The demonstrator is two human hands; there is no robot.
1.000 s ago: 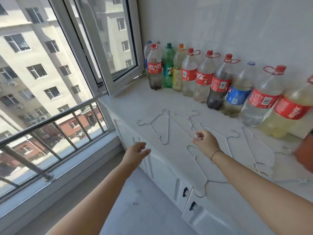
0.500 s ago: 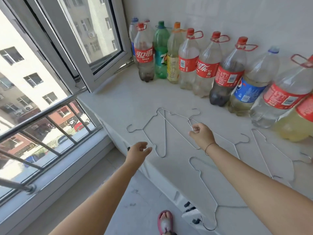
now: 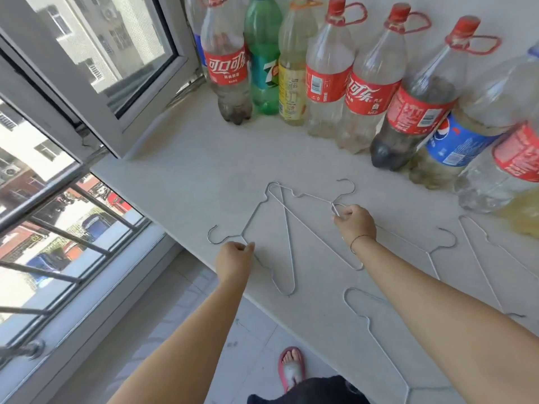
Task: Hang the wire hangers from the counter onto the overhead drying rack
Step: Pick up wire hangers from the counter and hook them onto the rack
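Both hands are working at the worktop [image 3: 186, 176], where the wire hangers are lying flat and none is lifted clear yet. The overhead drying rack is not in view.

The left hand [image 3: 234, 259] is closing its fingers [image 3: 248, 246] at the neck of the left hanger [image 3: 287, 243], just where the hook [image 3: 214, 236] meets the shoulders. The hook is pointing left, away from the palm; the hanger's long axis is running from far to near along the worktop. Whether the wire is actually pinched cannot be told from here.

The right hand [image 3: 357, 223] is curling into a near-closed grip, thumb and forefinger pinching the twisted neck of the second hanger [image 3: 309, 225], whose hook [image 3: 347, 188] is lying beyond the knuckles, toward the bottles [image 3: 326, 71]. Its long axis is slanting from far left to near right, crossing over the left hanger near the far end.

More hangers are lying to the right: one [image 3: 446, 243] behind the right forearm, another [image 3: 379, 342] close to the near edge.

Judgement: the crossed wires are the point to watch; lifting the right hanger first should be clearing the overlap.
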